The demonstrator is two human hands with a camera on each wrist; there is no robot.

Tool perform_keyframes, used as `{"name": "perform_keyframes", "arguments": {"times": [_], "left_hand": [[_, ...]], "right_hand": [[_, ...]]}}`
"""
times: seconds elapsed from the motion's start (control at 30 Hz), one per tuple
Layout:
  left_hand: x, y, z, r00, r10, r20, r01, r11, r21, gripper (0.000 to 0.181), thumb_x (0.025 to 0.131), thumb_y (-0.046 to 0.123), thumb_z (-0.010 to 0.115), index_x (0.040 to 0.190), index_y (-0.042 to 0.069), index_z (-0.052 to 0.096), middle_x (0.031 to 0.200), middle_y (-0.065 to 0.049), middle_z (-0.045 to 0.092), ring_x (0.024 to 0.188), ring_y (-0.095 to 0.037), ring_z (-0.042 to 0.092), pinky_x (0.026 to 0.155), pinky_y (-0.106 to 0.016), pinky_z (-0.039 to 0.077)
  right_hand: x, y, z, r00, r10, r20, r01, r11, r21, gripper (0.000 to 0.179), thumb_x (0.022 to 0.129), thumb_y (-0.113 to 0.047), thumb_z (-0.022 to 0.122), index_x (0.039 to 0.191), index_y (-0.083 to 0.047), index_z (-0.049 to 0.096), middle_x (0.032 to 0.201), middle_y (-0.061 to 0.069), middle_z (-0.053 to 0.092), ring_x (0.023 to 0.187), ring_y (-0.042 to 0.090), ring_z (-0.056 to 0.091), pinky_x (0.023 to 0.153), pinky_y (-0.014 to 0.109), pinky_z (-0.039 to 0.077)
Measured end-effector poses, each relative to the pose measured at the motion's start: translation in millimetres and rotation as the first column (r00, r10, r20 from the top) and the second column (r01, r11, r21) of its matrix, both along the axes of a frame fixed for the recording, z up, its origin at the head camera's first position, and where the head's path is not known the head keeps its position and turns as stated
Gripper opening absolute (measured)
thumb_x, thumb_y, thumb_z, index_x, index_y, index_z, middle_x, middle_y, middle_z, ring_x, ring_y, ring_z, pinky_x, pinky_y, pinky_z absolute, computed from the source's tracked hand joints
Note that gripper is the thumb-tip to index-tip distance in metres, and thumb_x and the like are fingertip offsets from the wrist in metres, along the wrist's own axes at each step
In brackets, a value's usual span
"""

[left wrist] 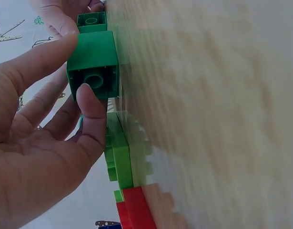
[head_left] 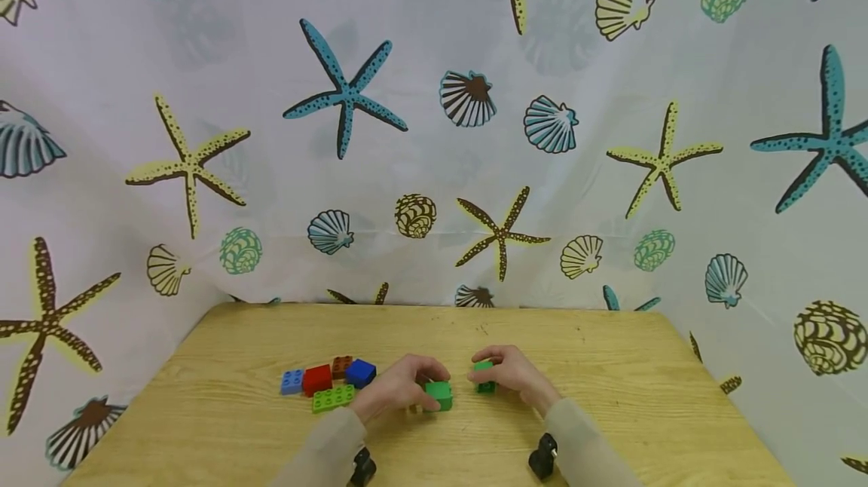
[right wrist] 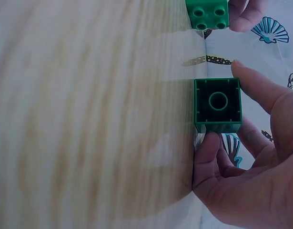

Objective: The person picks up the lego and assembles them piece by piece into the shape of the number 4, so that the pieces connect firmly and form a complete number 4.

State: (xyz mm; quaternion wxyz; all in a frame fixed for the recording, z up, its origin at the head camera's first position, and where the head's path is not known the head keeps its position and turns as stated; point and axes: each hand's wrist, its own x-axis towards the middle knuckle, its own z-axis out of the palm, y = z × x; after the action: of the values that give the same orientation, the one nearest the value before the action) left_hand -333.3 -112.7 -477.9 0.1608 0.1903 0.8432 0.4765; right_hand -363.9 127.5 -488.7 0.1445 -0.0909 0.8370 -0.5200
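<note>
My left hand (head_left: 396,389) pinches a green toy brick (head_left: 439,396) between thumb and fingers near the middle of the table. This brick lies on its side; its hollow underside (left wrist: 94,81) faces the left wrist camera, and its studs show in the right wrist view. To the right, my right hand (head_left: 515,374) grips a second green brick (right wrist: 217,105) by two opposite sides. That one is also tipped over, its open hollow with a round tube turned towards the right wrist camera. A small gap separates the two bricks.
Left of my left hand several bricks sit close together: light blue (head_left: 292,381), red (head_left: 317,380), brown (head_left: 342,366), dark blue (head_left: 361,373) and a long lime green one (head_left: 333,399). A white cloth (head_left: 407,163) printed with shells and starfish borders the wooden table (head_left: 610,396).
</note>
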Motion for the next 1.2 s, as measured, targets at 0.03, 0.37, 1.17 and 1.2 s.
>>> {"name": "perform_keyframes", "arguments": {"times": [0.03, 0.37, 1.17, 1.2], "left_hand": [[0.0, 0.6, -0.4, 1.000, 0.001, -0.006, -0.001, 1.000, -0.005, 0.043, 0.076, -0.001, 0.079, 0.117, 0.004, 0.067, 0.112, -0.006, 0.066, 0.100, -0.022, 0.060, 0.090, -0.044, 0.050], [-0.7, 12.0, 4.6, 0.996, 0.023, -0.082, -0.034, 0.990, -0.133, 0.040, 0.076, 0.002, 0.081, 0.115, 0.004, 0.070, 0.107, -0.004, 0.067, 0.097, -0.019, 0.058, 0.091, -0.045, 0.049], [8.9, 9.0, 3.7, 0.988, 0.130, -0.084, -0.130, 0.991, -0.002, 0.042, 0.079, 0.010, 0.078, 0.118, 0.004, 0.064, 0.109, -0.006, 0.065, 0.097, -0.020, 0.059, 0.083, -0.039, 0.052], [9.7, 8.4, 3.9, 0.987, 0.138, -0.079, -0.138, 0.990, 0.008, 0.044, 0.079, 0.010, 0.077, 0.120, 0.003, 0.063, 0.111, -0.008, 0.064, 0.098, -0.021, 0.059, 0.083, -0.039, 0.052]], "right_hand": [[-0.3, 0.5, -0.3, 1.000, 0.002, 0.004, -0.002, 1.000, 0.002, 0.042, 0.084, -0.021, 0.077, 0.121, -0.005, 0.067, 0.107, 0.009, 0.064, 0.077, 0.014, 0.055, 0.065, 0.028, 0.046], [0.2, 10.9, 4.7, 0.999, 0.041, -0.007, -0.041, 0.999, -0.014, 0.039, 0.085, -0.016, 0.074, 0.121, -0.003, 0.066, 0.116, 0.014, 0.064, 0.083, 0.016, 0.060, 0.069, 0.032, 0.053], [17.6, 4.5, 6.1, 0.999, 0.049, -0.020, -0.052, 0.980, -0.194, 0.030, 0.081, -0.002, 0.076, 0.108, 0.001, 0.062, 0.114, 0.016, 0.065, 0.091, 0.017, 0.063, 0.075, 0.034, 0.056], [18.1, 3.7, 5.7, 0.999, 0.050, -0.018, -0.053, 0.977, -0.205, 0.032, 0.081, -0.001, 0.076, 0.108, 0.001, 0.061, 0.114, 0.016, 0.066, 0.092, 0.016, 0.064, 0.075, 0.033, 0.056]]}}
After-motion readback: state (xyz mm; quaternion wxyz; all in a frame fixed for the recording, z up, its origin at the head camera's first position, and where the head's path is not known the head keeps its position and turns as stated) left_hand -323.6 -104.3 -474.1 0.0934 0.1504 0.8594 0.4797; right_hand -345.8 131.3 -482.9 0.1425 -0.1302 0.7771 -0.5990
